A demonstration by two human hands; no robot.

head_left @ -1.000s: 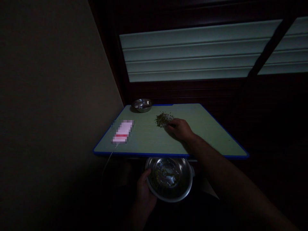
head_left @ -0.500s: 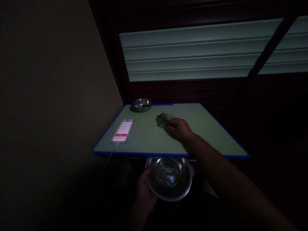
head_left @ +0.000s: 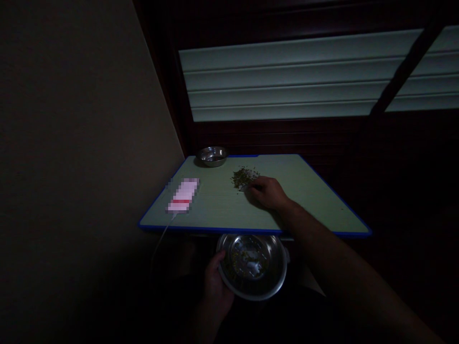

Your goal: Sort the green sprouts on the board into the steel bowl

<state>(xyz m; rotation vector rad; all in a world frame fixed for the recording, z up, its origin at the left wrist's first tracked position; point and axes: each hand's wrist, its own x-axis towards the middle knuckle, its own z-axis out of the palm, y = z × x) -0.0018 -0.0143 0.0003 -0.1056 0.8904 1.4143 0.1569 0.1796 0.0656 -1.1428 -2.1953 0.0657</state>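
Observation:
My left hand (head_left: pixel 217 282) grips the left rim of a shiny metal bowl (head_left: pixel 280 274) below the table's front edge. Small greenish bits lie in the bottom of this bowl. On the table, my right hand (head_left: pixel 267 191) is closed at the near right side of a loose pile of small green-brown pieces (head_left: pixel 242 176), perhaps beans or seeds. A small pale, shiny thing (head_left: pixel 243 188) shows at its fingertips; in the dim light I cannot make out what it is.
The pale green table (head_left: pixel 211 205) has a blue edge. A smaller metal bowl (head_left: pixel 212 157) stands at its back left corner. A lit phone (head_left: pixel 184 195), blurred out, lies at the left with a white cable (head_left: pixel 160 241) hanging over the edge. A wall (head_left: pixel 89 119) borders the left side.
Hardly anything differs. The pale thing at my right fingertips shows a little more at the pile's near edge. My left hand keeps the bowl in the same place.

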